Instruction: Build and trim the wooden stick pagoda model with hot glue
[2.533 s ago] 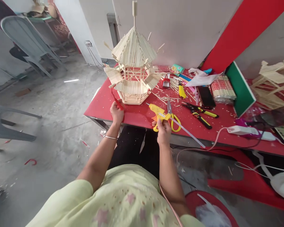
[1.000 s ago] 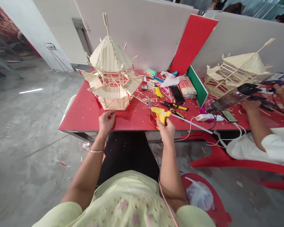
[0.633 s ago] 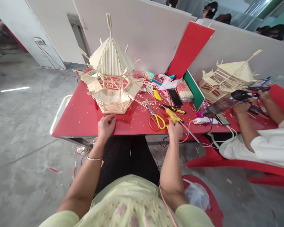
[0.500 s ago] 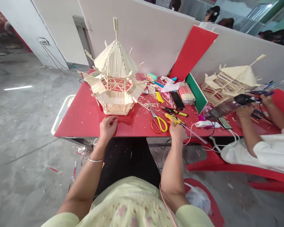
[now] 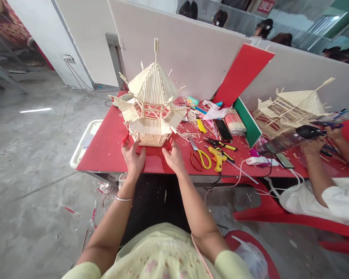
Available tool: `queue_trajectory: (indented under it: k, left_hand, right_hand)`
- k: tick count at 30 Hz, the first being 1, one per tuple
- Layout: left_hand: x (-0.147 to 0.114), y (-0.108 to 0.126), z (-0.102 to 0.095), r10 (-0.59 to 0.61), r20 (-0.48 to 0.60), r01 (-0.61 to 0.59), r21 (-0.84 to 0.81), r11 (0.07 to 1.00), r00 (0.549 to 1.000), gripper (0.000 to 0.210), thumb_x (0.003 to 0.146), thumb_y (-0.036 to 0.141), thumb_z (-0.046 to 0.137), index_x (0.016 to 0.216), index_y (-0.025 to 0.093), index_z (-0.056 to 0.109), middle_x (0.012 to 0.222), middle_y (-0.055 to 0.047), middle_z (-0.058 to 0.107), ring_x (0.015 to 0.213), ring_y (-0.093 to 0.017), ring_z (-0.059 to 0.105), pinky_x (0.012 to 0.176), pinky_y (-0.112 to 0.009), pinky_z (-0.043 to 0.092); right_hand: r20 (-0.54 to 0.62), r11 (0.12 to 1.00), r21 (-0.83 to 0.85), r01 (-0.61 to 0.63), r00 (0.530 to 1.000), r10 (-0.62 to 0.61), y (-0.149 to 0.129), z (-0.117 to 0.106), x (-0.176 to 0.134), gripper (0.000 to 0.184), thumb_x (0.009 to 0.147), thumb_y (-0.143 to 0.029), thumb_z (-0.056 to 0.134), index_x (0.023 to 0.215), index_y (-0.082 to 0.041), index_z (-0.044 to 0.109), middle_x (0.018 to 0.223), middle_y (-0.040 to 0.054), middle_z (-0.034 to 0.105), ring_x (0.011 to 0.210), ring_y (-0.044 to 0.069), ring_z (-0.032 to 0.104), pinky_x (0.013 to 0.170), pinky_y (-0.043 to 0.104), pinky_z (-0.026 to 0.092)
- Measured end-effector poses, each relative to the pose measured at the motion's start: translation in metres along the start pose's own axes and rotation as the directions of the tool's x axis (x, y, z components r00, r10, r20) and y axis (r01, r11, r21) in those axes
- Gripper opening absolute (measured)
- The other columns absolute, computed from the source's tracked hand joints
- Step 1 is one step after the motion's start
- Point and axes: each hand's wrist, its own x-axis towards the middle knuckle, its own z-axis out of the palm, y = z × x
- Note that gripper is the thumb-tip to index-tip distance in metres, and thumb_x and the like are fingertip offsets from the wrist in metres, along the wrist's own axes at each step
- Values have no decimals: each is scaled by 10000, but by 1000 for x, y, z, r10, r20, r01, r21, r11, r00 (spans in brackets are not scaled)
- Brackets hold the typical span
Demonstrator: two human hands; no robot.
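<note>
A pavilion model built of thin pale wooden sticks [image 5: 154, 87] stands upright on the red table, with a pointed roof and a lower ring of eaves. My left hand [image 5: 133, 159] is at the front left of its base, thumb apart from the fingers. At the front right corner is my right hand [image 5: 173, 155], also with fingers apart. Small red pieces show by the fingertips of both hands; whether the fingers touch them or the base I cannot tell. A yellow glue gun [image 5: 218, 157] lies to the right, beside scissors [image 5: 200, 155] with red and yellow handles.
Pliers [image 5: 221, 144], a yellow cutter [image 5: 201, 126], a black phone [image 5: 223, 130] and loose sticks lie right of the model. A green board [image 5: 248, 122] stands beyond them. Farther right, a co-worker's hands are near another stick model [image 5: 287, 108]. A white partition [image 5: 174, 50] runs behind.
My right hand has let go of the glue gun, which now lies on the table, and has moved left to the model's base. My left hand has opened at the base's left side.
</note>
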Motion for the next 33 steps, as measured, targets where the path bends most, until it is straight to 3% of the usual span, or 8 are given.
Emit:
queue_trajectory:
  k: [3, 9, 16, 20, 23, 26, 30, 33]
  left_hand:
    - [9, 0, 0, 35, 116, -41, 49, 998, 993, 446, 867, 333, 721, 1306, 263, 753, 1604, -131, 480, 1479, -395, 430, 1245, -575, 379]
    - [22, -3, 3, -30, 210, 26, 22, 999, 977, 552, 866, 401, 731, 1396, 249, 708, 1514, -167, 582, 1425, -406, 525, 1175, -567, 465]
    - [45, -8, 11, -104, 210, 122, -75, 990, 972, 632, 809, 391, 781, 1418, 267, 666, 1654, -145, 447, 1511, -396, 456, 1227, -557, 429]
    - [32, 3, 5, -77, 130, 95, -136, 986, 989, 465, 836, 411, 746, 1282, 279, 729, 1483, -133, 555, 1400, -334, 567, 1017, -427, 602]
    - [9, 18, 0, -26, -50, 20, -110, 994, 998, 274, 907, 426, 648, 1100, 280, 776, 1182, -98, 648, 1058, -268, 698, 839, -390, 628]
    - [-6, 37, 5, 18, 102, -5, -130, 991, 995, 226, 915, 404, 630, 1062, 304, 768, 931, -37, 722, 765, -217, 688, 733, -361, 588]
    - [-3, 62, 32, 93, 360, -25, -188, 982, 928, 181, 889, 387, 634, 975, 322, 779, 943, -12, 806, 756, -222, 726, 742, -356, 568]
    - [8, 78, 63, 122, 409, -22, -242, 970, 904, 204, 882, 373, 616, 952, 298, 792, 952, -22, 819, 810, -236, 746, 761, -352, 567]
  right_hand:
    - [2, 1000, -18, -7, 1000, 7, -7, 14, 11, 555, 900, -284, 630, 1449, -211, 580, 1440, 119, 678, 1360, 277, 625, 1159, 421, 488]
    - [22, 999, -24, -43, 999, 43, -9, 32, 27, 432, 897, -250, 624, 1323, -186, 651, 1363, 121, 717, 1329, 298, 628, 1148, 398, 479]
    - [97, 996, 34, -80, 992, 77, -20, 41, 73, 415, 879, -232, 683, 1289, -172, 683, 1208, 80, 783, 1246, 272, 672, 1086, 367, 513]
    - [137, 992, 71, -107, 986, 96, -17, 30, 77, 307, 881, -269, 688, 1174, -194, 738, 1123, 82, 802, 1156, 274, 721, 1042, 390, 544]
    - [129, 985, 103, -136, 984, 123, -1, 17, 58, 444, 887, -351, 716, 1307, -212, 691, 1302, 125, 754, 1257, 284, 693, 1051, 414, 554]
    - [132, 973, 159, -168, 980, 148, 19, 5, 33, 594, 933, -378, 666, 1489, -196, 563, 1434, 182, 679, 1266, 260, 707, 1023, 403, 584]
    - [151, 937, 304, -172, 980, 130, 32, -8, 13, 629, 942, -398, 655, 1531, -215, 535, 1439, 164, 687, 1258, 249, 717, 1080, 418, 569]
    - [69, 959, 252, -127, 991, 113, 25, -20, 9, 518, 981, -366, 581, 1485, -249, 600, 1336, 124, 754, 1240, 277, 729, 1065, 436, 577]
